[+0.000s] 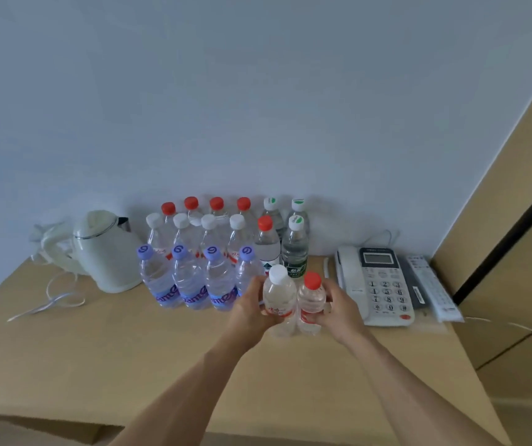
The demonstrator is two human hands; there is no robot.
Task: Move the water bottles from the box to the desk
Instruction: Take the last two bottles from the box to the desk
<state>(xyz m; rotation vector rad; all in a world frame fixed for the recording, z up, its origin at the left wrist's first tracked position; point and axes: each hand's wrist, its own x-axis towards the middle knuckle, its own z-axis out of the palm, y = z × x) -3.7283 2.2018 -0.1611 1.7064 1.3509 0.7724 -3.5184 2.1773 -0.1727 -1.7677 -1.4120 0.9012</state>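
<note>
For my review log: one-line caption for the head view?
Left hand and right hand each set a bottle on the desk.

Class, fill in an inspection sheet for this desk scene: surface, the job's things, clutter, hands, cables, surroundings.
Surface: light wooden desk.
Job's things: clear plastic white-capped bottle and clear plastic red-capped bottle, side by side in front of the rows of standing clear bottles.
Clutter: cream electric kettle; white push-button telephone; white remote control.
Hands: left hand grips the white-capped bottle; right hand grips the red-capped bottle.
Cables: white cord loose beside the kettle.
Surroundings: pale wall; tan wooden panel on the right.
</note>
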